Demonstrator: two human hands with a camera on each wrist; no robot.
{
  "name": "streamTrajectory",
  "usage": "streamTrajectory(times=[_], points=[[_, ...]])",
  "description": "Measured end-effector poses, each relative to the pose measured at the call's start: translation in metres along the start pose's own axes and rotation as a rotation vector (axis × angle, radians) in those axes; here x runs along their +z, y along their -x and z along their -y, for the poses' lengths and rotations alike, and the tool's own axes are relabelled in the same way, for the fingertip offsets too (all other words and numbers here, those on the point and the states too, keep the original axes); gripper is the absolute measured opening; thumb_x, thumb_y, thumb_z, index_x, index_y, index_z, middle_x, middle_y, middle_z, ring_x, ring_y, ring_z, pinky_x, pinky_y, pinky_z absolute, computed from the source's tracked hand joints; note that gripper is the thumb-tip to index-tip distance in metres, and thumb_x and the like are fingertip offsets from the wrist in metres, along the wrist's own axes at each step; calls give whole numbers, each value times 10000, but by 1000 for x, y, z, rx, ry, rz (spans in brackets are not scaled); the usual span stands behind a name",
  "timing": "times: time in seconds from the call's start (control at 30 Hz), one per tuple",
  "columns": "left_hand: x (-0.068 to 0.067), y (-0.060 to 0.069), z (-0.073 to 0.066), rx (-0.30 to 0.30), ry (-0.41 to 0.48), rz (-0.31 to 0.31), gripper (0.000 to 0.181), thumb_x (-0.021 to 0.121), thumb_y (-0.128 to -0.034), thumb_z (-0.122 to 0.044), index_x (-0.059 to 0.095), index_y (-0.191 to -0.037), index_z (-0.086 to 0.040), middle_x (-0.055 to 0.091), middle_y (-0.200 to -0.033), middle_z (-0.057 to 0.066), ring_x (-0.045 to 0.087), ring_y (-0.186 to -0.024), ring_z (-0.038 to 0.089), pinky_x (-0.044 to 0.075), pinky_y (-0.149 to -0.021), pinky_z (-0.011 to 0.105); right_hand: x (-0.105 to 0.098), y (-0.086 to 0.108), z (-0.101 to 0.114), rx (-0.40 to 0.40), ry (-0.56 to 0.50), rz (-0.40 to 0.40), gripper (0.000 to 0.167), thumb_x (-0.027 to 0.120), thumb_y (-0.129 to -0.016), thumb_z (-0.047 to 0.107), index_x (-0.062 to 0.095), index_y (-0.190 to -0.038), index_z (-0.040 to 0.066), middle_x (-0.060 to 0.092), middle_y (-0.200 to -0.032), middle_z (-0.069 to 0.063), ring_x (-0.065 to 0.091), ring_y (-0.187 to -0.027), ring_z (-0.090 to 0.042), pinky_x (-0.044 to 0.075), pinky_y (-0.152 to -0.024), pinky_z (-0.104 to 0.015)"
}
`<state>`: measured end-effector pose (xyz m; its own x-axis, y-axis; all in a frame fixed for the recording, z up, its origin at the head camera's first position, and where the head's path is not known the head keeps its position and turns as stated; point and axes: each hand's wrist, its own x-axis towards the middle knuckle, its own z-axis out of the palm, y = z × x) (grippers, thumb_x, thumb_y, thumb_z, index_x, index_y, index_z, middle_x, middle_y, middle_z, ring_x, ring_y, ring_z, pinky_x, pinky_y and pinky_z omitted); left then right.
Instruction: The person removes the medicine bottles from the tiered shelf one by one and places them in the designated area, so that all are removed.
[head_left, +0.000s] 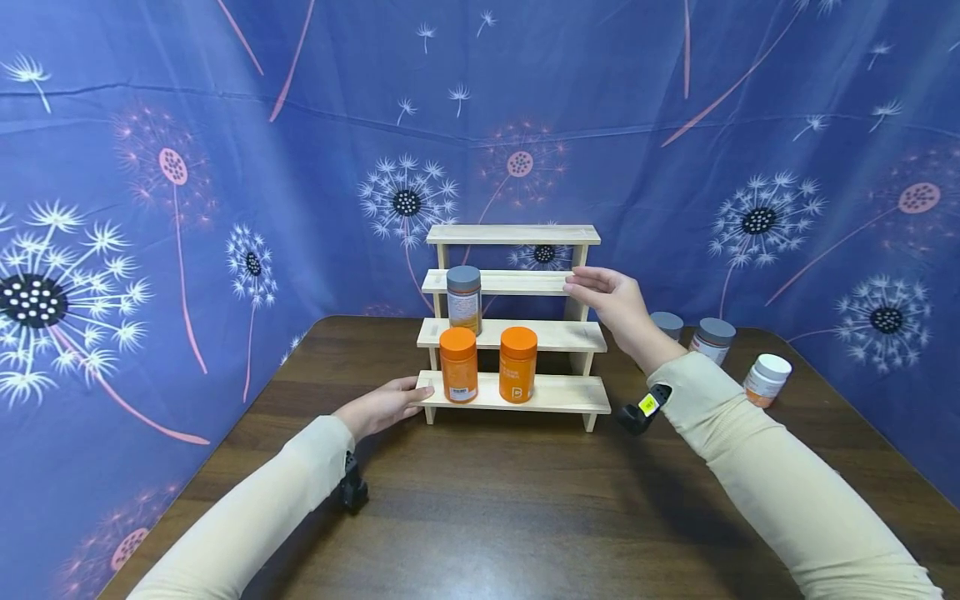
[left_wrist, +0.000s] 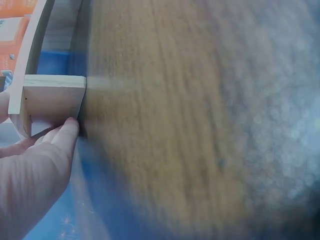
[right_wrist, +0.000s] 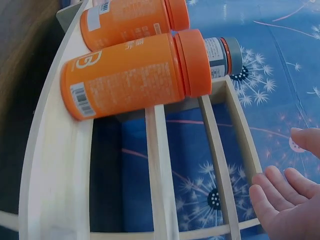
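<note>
A tiered wooden display stand (head_left: 551, 392) stands on the table. My left hand (head_left: 384, 407) holds the left end of its lowest step, thumb on top and fingers beneath, beside the leg in the left wrist view. On that step are two orange bottles: the left orange bottle (head_left: 459, 367) and the right orange bottle (head_left: 517, 367). A grey-capped bottle (head_left: 464, 300) stands behind them, on the second step's left side. My right hand (head_left: 611, 304) is at the right end of the third step, fingers extended, holding nothing; whether its fingertips touch the wood I cannot tell.
Behind my right forearm are a grey-capped bottle (head_left: 714, 337) and another grey cap (head_left: 666, 322), partly hidden. A white-capped bottle (head_left: 767, 379) stands farther right on the brown wooden table (head_left: 480, 500). A blue dandelion-print cloth (head_left: 337, 125) hangs behind the table and along its sides.
</note>
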<state>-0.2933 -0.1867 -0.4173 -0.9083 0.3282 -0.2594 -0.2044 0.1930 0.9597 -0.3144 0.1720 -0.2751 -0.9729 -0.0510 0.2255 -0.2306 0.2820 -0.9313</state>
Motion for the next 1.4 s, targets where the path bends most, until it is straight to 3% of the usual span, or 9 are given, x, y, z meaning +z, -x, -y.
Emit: streamTrajectory(times=[0.4,0.87,1.4], points=[[1,1,-2,-30,23,-11,663,487,-1024,-201,125,-1526,38,261,-1554,245,268,-1441,326,188,-1219,442,26,-10,11,-7,-87,41,492,682,-915,205,536,-1365,71,614,-1291,-150,625,-1026,-85,487,-1044,-357],[3,2,-3,-17,-4,-28,651,487,-1023,-187,142,-1507,79,263,-1542,275,261,-1438,350,201,-1211,458,57,-24,32,27,-106,102,494,678,-914,186,526,-1363,48,594,-1324,-170,570,-1204,-258,482,-1049,-360],[4,3,-3,-13,-11,-48,664,489,-1020,-184,126,-1510,78,237,-1546,288,268,-1431,359,218,-1205,456,89,-35,39,117,-44,138,524,715,-889,229,530,-1360,94,592,-1329,-113,555,-1227,-245,451,-1084,-384]])
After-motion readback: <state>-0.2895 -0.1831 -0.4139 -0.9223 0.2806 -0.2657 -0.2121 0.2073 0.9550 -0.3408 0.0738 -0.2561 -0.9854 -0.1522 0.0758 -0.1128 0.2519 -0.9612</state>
